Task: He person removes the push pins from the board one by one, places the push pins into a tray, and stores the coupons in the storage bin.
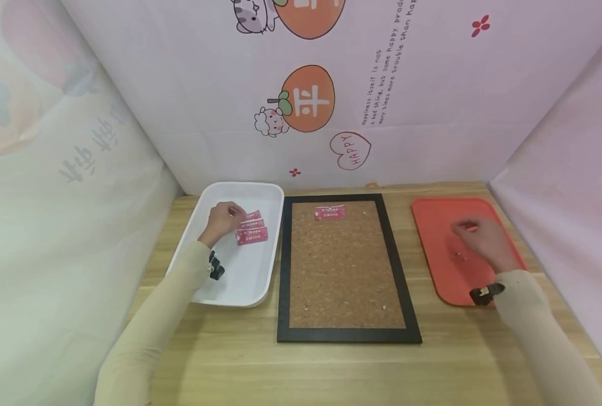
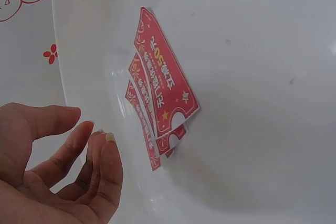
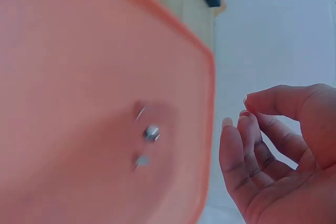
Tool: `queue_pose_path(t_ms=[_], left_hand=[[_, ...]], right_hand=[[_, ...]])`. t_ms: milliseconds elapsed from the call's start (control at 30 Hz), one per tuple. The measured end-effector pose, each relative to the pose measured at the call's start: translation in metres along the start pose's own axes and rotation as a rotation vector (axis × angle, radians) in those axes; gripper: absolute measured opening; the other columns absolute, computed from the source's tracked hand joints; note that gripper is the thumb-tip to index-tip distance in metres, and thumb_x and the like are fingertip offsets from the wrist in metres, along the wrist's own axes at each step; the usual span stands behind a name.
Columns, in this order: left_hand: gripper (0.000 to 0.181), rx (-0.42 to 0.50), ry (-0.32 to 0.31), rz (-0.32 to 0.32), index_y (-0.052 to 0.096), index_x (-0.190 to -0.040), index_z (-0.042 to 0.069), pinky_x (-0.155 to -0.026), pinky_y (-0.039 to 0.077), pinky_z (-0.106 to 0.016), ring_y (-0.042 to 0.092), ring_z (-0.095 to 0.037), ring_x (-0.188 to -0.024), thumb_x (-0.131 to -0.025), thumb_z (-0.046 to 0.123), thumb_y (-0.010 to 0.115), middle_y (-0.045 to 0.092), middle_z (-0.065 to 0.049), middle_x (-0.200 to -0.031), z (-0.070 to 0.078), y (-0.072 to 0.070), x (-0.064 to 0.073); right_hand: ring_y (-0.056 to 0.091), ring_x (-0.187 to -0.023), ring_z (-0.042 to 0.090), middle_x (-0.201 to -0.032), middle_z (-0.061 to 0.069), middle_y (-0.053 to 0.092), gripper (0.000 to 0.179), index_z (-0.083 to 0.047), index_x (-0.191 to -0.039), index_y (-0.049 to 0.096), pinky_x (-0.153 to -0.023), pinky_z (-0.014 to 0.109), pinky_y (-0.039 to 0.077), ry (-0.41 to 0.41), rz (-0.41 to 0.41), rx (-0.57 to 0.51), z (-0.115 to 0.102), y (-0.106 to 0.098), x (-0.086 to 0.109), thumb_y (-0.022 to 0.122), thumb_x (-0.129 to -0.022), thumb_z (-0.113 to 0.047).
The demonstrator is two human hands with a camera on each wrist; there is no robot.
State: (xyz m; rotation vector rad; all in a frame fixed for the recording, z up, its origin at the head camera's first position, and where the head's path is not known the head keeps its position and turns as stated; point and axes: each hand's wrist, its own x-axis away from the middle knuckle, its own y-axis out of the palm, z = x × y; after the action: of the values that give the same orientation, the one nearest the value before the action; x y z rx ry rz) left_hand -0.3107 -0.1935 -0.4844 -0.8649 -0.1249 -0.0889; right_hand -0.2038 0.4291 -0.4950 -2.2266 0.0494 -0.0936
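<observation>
My left hand [image 1: 223,220] hovers over the white tray [image 1: 206,210], close beside several overlapping pink paper coupons [image 1: 252,236]. In the left wrist view its fingers are loosely bent, apart from the coupons [image 2: 169,85], with nothing between them. Above the red tray [image 1: 435,217] is my right hand [image 1: 480,239], slightly blurred. Its thumb and index fingertips come close together in the right wrist view, and no object shows between them. A few small metal thumbtacks [image 3: 151,132] lie on the red tray below that hand.
Between the trays lies a black-framed cork board [image 1: 343,270] with one pink coupon [image 1: 330,213] near its top edge. Small pale specks dot the cork. Everything stands on a wooden table [image 1: 331,369], with printed cloth walls [image 1: 422,113] at the back and sides.
</observation>
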Motion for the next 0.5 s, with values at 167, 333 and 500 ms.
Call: queue_pose_path(t_ms=[167, 333, 500], left_hand=[[0.032, 0.015, 0.037, 0.011, 0.069, -0.121, 0.002, -0.094, 0.056, -0.045, 0.063, -0.036, -0.113, -0.101, 0.026, 0.063, 0.069, -0.021, -0.123, 0.009, -0.001, -0.003], [0.031, 0.028, 0.066, 0.018, 0.069, -0.122, 0.002, -0.098, 0.057, -0.047, 0.064, -0.036, -0.115, -0.102, 0.025, 0.063, 0.069, -0.021, -0.123, 0.02, 0.004, -0.005], [0.032, 0.055, 0.095, 0.03, 0.066, -0.125, 0.003, -0.097, 0.058, -0.048, 0.067, -0.037, -0.114, -0.102, 0.025, 0.064, 0.07, -0.022, -0.124, 0.037, 0.007, -0.001]], right_hand=[[0.07, -0.101, 0.042, -0.13, 0.03, 0.066, 0.051, 0.0, -0.135, 0.064, -0.067, 0.039, 0.061, 0.012, -0.001, -0.037, -0.02, 0.006, -0.013, 0.053, -0.107, -0.041], [0.071, -0.102, 0.042, -0.127, 0.031, 0.067, 0.053, 0.0, -0.136, 0.063, -0.072, 0.044, 0.064, 0.018, -0.011, -0.064, -0.036, 0.012, -0.023, 0.052, -0.107, -0.043], [0.069, -0.106, 0.041, -0.128, 0.029, 0.066, 0.054, -0.003, -0.137, 0.063, -0.075, 0.045, 0.063, 0.01, -0.015, -0.094, -0.056, 0.017, -0.033, 0.052, -0.107, -0.046]])
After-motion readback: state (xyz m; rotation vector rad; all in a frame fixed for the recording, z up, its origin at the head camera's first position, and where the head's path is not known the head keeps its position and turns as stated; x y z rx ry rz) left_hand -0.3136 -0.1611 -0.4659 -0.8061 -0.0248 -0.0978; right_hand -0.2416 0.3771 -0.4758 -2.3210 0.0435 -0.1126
